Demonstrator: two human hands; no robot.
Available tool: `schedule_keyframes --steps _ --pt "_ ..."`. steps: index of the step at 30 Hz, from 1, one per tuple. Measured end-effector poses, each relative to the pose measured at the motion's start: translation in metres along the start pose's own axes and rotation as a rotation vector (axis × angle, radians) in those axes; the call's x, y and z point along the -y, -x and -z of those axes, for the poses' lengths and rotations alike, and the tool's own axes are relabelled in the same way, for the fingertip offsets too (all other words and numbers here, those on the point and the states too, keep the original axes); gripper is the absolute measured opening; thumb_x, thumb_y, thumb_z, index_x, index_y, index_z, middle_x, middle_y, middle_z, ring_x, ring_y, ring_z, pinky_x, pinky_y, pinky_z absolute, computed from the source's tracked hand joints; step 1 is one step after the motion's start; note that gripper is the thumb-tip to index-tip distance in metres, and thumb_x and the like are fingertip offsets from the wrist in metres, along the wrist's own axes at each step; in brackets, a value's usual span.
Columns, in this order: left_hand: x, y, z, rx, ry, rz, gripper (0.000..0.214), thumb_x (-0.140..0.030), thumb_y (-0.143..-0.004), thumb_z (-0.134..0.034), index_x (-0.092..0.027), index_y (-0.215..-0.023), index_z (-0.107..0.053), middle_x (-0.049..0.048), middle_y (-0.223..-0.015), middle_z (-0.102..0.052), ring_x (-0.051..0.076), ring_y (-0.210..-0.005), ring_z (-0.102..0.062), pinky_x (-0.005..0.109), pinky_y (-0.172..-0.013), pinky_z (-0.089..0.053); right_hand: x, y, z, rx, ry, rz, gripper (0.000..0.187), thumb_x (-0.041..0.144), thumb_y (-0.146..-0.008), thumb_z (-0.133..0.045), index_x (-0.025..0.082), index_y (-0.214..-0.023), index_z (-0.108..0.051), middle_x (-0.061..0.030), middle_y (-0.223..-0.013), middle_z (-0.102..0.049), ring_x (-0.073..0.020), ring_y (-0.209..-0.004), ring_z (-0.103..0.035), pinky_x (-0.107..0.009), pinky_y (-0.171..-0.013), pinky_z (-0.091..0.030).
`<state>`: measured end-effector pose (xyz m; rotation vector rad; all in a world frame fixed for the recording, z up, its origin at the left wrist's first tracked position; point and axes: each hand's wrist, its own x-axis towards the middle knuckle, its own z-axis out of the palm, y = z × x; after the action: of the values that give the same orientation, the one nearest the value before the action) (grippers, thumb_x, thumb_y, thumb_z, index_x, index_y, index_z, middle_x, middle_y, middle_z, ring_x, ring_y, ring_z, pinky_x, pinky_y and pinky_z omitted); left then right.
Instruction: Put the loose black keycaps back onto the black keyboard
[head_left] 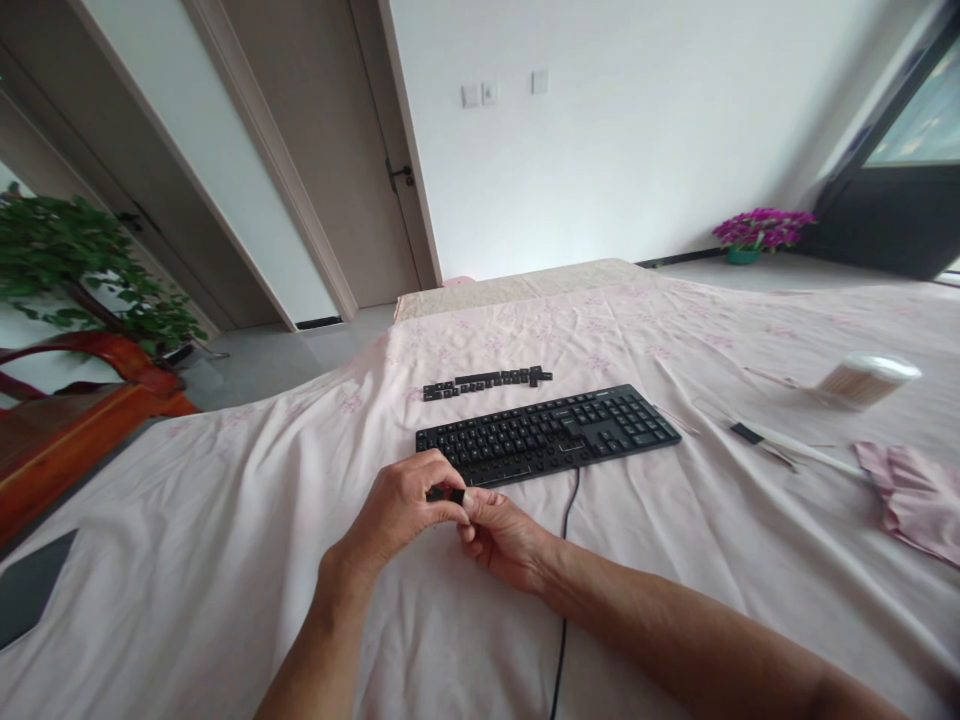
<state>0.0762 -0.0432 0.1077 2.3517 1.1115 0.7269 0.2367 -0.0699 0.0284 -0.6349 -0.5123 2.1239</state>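
A small black keycap point(457, 496) is pinched between my two hands, just in front of the keyboard's near left corner. My left hand point(405, 502) curls over it from the left with thumb and forefinger. From the right, my right hand point(504, 540) grips it with closed fingers, which partly hide it. The black keyboard point(517, 440) lies just beyond, its near left part covered by my left hand; keys are absent along its near edge. Behind it, several loose keycaps point(487, 380) lie in rows on the pale pink cloth point(300, 520).
To the right are a clear tub of cotton swabs point(866, 380), a white-handled brush point(802, 452) and a folded pink cloth point(911, 500). The keyboard cable point(564, 620) runs towards me under my right forearm. A dark flat object point(34, 588) lies at the left edge.
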Motion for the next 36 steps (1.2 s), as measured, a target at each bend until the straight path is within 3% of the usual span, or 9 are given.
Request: schedule_keyframes --steps 9,13,18,20,22,25,30,33,36 --pt "0.004 0.002 -0.002 -0.021 0.014 -0.055 0.006 -0.022 -0.077 -0.069 -0.021 -0.083 -0.067 0.0006 -0.082 -0.062 0.011 -0.074 -0.058 0.022 -0.067 -0.045 0.005 -0.002 0.001 -0.074 0.35 0.226 0.034 0.044 -0.068 -0.076 0.013 -0.072 -0.063 0.0046 -0.049 -0.051 -0.0052 -0.044 -0.037 -0.021 -0.046 -0.022" --pt "0.006 0.001 -0.009 -0.095 -0.06 -0.116 0.003 -0.02 -0.08 -0.064 -0.02 -0.083 -0.066 0.0012 -0.081 -0.063 0.012 -0.076 -0.058 0.023 -0.069 -0.046 0.013 -0.001 0.001 -0.135 0.364 0.202 0.034 0.044 -0.066 -0.077 0.013 -0.074 -0.065 0.0043 -0.05 -0.051 -0.0049 -0.044 -0.037 -0.021 -0.045 -0.021" --pt "0.01 0.0 -0.017 -0.155 -0.102 -0.162 0.005 -0.017 -0.081 -0.062 -0.02 -0.082 -0.065 0.001 -0.08 -0.063 0.013 -0.077 -0.059 0.024 -0.072 -0.047 0.018 -0.001 0.002 -0.124 0.336 0.171 0.034 0.042 -0.063 -0.079 0.013 -0.075 -0.065 0.0046 -0.05 -0.051 -0.005 -0.044 -0.038 -0.02 -0.044 -0.021" --pt "0.014 0.0 -0.02 -0.151 -0.098 -0.165 0.007 -0.02 -0.082 -0.062 -0.022 -0.087 -0.065 0.0011 -0.084 -0.064 0.013 -0.081 -0.06 0.024 -0.074 -0.048 0.022 -0.002 0.003 -0.099 0.397 0.194 0.034 0.044 -0.065 -0.077 0.013 -0.075 -0.066 0.0043 -0.05 -0.051 -0.0052 -0.044 -0.038 -0.02 -0.044 -0.023" --pt "0.02 0.001 -0.022 -0.142 -0.094 -0.148 0.023 -0.027 -0.079 -0.066 -0.024 -0.102 -0.064 0.0014 -0.093 -0.065 0.015 -0.086 -0.062 0.025 -0.077 -0.049 0.031 -0.003 0.007 -0.075 0.504 0.235 0.035 0.045 -0.067 -0.075 0.013 -0.077 -0.068 0.0024 -0.054 -0.055 -0.0058 -0.045 -0.041 -0.02 -0.045 -0.027" --pt "0.036 0.003 -0.025 -0.201 -0.105 -0.079 0.052 -0.038 -0.076 -0.069 -0.028 -0.124 -0.052 0.0031 -0.109 -0.063 0.017 -0.091 -0.063 0.028 -0.082 -0.051 0.059 -0.001 0.019 -0.138 0.737 0.324 0.035 0.046 -0.07 -0.071 0.015 -0.087 -0.072 -0.0006 -0.065 -0.061 -0.0083 -0.049 -0.048 -0.022 -0.047 -0.032" --pt "0.084 0.01 -0.034 -0.484 -0.113 0.177 0.04 -0.042 -0.087 -0.052 -0.027 -0.124 -0.052 0.0048 -0.115 -0.061 0.018 -0.093 -0.064 0.032 -0.083 -0.051 0.118 0.017 0.06 -0.467 1.482 0.663 0.018 0.034 -0.078 -0.065 0.025 -0.09 -0.075 -0.0024 -0.087 -0.067 -0.0163 -0.08 -0.061 -0.027 -0.074 -0.044" --pt "0.108 0.014 -0.043 -0.496 -0.072 0.293 0.04 -0.044 -0.088 -0.046 -0.024 -0.122 -0.054 0.0061 -0.113 -0.063 0.018 -0.089 -0.065 0.031 -0.077 -0.053 0.137 0.029 0.08 -0.61 1.868 0.658 0.019 0.032 -0.083 -0.06 0.028 -0.094 -0.075 -0.0018 -0.092 -0.067 -0.0176 -0.089 -0.06 -0.027 -0.079 -0.043" --pt "0.12 0.017 -0.049 -0.449 -0.037 0.333 0.037 -0.043 -0.088 -0.044 -0.024 -0.117 -0.057 0.0054 -0.112 -0.065 0.018 -0.092 -0.065 0.031 -0.08 -0.052 0.142 0.034 0.085 -0.588 2.12 0.609 0.02 0.033 -0.087 -0.057 0.029 -0.098 -0.073 -0.0019 -0.092 -0.067 -0.0172 -0.091 -0.059 -0.026 -0.079 -0.041"
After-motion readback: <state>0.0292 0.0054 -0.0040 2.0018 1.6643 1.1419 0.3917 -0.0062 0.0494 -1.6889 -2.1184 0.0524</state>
